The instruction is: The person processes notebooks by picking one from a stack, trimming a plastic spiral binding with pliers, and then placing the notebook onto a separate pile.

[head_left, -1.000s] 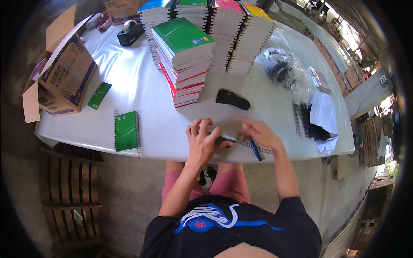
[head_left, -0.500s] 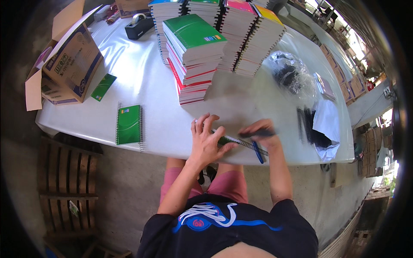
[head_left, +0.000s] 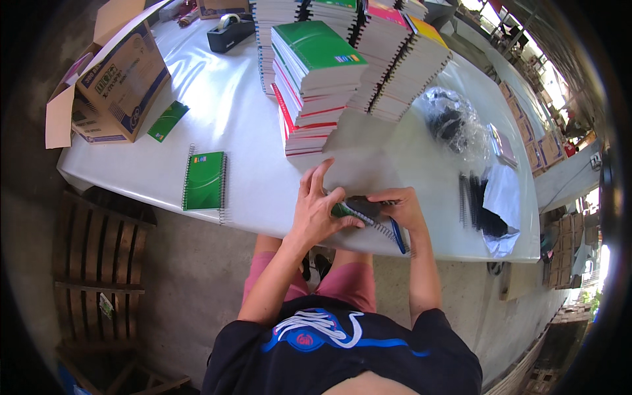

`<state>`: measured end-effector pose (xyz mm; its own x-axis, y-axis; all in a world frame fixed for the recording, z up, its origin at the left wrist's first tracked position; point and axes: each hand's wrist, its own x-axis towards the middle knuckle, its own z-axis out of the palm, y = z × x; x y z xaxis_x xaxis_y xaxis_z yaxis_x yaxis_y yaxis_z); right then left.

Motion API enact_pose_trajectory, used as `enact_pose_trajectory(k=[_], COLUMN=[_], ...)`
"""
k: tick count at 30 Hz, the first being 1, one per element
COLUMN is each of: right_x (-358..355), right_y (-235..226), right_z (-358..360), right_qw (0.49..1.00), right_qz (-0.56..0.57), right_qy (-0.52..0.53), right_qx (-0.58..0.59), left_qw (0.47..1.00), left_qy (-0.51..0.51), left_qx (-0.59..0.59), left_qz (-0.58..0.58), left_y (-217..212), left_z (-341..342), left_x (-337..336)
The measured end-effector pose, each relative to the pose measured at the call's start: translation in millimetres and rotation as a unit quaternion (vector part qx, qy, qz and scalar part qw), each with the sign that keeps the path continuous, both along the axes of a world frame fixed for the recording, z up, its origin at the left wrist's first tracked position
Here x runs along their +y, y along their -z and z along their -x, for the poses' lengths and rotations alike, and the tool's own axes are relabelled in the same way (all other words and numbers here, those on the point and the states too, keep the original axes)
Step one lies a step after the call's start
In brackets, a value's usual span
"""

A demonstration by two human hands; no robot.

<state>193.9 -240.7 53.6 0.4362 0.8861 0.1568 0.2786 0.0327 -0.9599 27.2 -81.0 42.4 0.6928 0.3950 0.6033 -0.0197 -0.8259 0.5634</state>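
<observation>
Near the table's front edge, my left hand (head_left: 318, 209) grips a small green spiral notebook (head_left: 338, 210), mostly hidden beneath the fingers. A loose wire coil (head_left: 384, 228) runs along its edge and sticks out toward the right. My right hand (head_left: 400, 206) pinches a flat dark piece (head_left: 364, 206) against the coil; its exact kind I cannot make out. Under the right hand, a slim blue object (head_left: 397, 236), perhaps a pen or tool handle, lies across the coil's end. To the left, another green spiral notebook (head_left: 204, 181) rests on the table.
A tall notebook stack (head_left: 316, 99) stands ahead, with more stacks (head_left: 395, 72) behind it. An open carton (head_left: 122, 89), a green cover (head_left: 168, 121) and a tape dispenser (head_left: 230, 34) are at left. Clear plastic (head_left: 454, 125) and black coils (head_left: 487, 207) lie at right.
My right hand has moved left and slightly down, bringing the dark piece onto the coil beside the notebook. My left hand keeps its hold. The whole view has shifted slightly.
</observation>
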Motion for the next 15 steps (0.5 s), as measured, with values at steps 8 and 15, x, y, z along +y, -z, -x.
enact_pose_trajectory(k=[8, 15], right_x=[8.2, 12.5], right_y=[-3.9, 0.0], right_z=[17.4, 19.1], right_qw=[0.967, 0.984], right_qz=[-0.177, -0.132], right_qy=[-0.039, -0.049], right_qx=[0.181, 0.110], left_qw=[0.991, 0.954], left_qy=[0.067, 0.093], left_qx=[-0.035, -0.063], left_qz=[0.112, 0.278], left_y=[16.5, 32.7], left_z=[-4.4, -7.6], left_x=[9.1, 10.3])
